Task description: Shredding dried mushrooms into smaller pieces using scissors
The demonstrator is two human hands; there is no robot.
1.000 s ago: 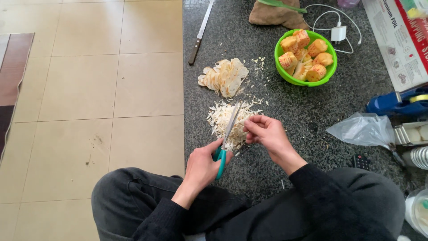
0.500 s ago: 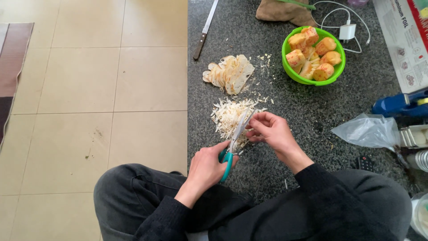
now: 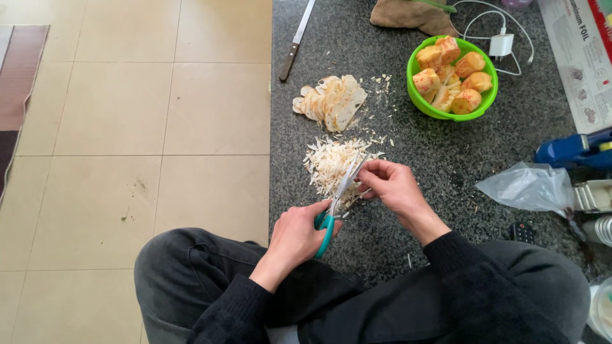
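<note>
Our left hand (image 3: 298,232) grips the teal-handled scissors (image 3: 336,200), fingers closed through the handles. Our right hand (image 3: 390,186) pinches a pale slice above the shredded pile (image 3: 331,162).

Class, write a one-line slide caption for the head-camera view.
Left hand works teal scissors over a shred pile while right hand holds a piece; green bowl beyond.

Black knit sleeves w/ ribbed cuffs on both arms, dark grey trousers, left hand (image 3: 298,234) & right hand (image 3: 395,186) bare.
</note>
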